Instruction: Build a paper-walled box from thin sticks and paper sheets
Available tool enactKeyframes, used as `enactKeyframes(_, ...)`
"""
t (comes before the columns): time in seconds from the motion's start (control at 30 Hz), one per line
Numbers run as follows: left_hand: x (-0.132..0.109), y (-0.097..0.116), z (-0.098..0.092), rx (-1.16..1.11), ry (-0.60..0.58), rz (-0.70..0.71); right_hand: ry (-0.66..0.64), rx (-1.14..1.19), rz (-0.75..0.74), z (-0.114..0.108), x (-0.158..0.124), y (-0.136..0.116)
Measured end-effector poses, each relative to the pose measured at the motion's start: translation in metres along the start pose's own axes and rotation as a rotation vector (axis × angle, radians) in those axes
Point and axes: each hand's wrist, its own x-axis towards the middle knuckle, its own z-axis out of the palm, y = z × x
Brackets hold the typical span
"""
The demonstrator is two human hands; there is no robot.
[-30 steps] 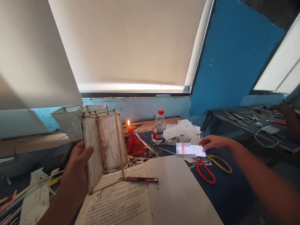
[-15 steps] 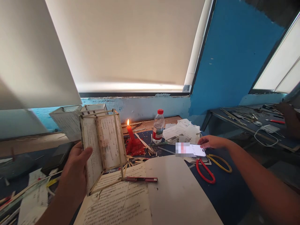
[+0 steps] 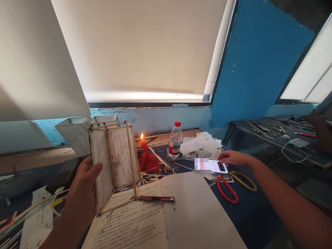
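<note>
My left hand (image 3: pixel 84 181) is closed around the left side of a box-shaped frame (image 3: pixel 123 152), built of thin sticks with printed paper on some sides. Its lower edge rests over an open book (image 3: pixel 135 224), near a dark red utility knife (image 3: pixel 157 198). On the right, my right hand (image 3: pixel 232 157) reaches out with its fingertips on the far right corner of a phone (image 3: pixel 218 166) lying face up with a lit screen. Scissors with one red and one yellow handle (image 3: pixel 245 180) lie beside the phone, their blades hidden.
A lit red candle (image 3: pixel 144 148) stands in melted wax behind the book. A bottle (image 3: pixel 175 143) with a red cap and loose papers (image 3: pixel 198 147) are to its right. Similar paper-sided frames (image 3: pixel 75 133) stand at back left. Another person's hand (image 3: pixel 317 124) is at the right table.
The phone's screen display has changed, with a dark area now near its right end. My right hand has shifted slightly on the phone; my left hand and the frame have stayed put.
</note>
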Motion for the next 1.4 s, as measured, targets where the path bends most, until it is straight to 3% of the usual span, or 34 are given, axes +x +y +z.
enactKeyframes(0.27,-0.011,0.005,0.0,0.035,-0.016,-0.027,0.023,-0.013,0.004,0.006,0.004,-0.005)
enactKeyframes(0.6,-0.003,-0.002,-0.012,0.131,-0.048,-0.043,0.025,-0.012,-0.006,0.008,0.0,-0.006)
enactKeyframes(0.8,-0.013,0.004,-0.004,0.065,-0.046,-0.019,0.095,-0.089,0.0,0.018,0.001,-0.014)
enactKeyframes(1.03,-0.014,0.003,-0.003,0.013,-0.13,-0.016,0.186,-0.188,0.014,0.033,-0.001,-0.026)
enactKeyframes(1.13,-0.013,0.004,-0.006,-0.013,-0.178,0.011,0.28,-0.224,-0.023,0.04,-0.009,-0.045)
enactKeyframes(1.23,-0.013,0.009,-0.009,-0.046,-0.141,0.048,0.327,-0.233,-0.112,0.057,-0.024,-0.078)
enactKeyframes(1.3,-0.014,0.01,-0.008,-0.069,-0.104,0.069,0.289,-0.175,-0.221,0.074,-0.039,-0.106)
enactKeyframes(1.4,-0.017,0.006,-0.001,-0.095,-0.116,0.066,0.122,0.013,-0.464,0.108,-0.063,-0.15)
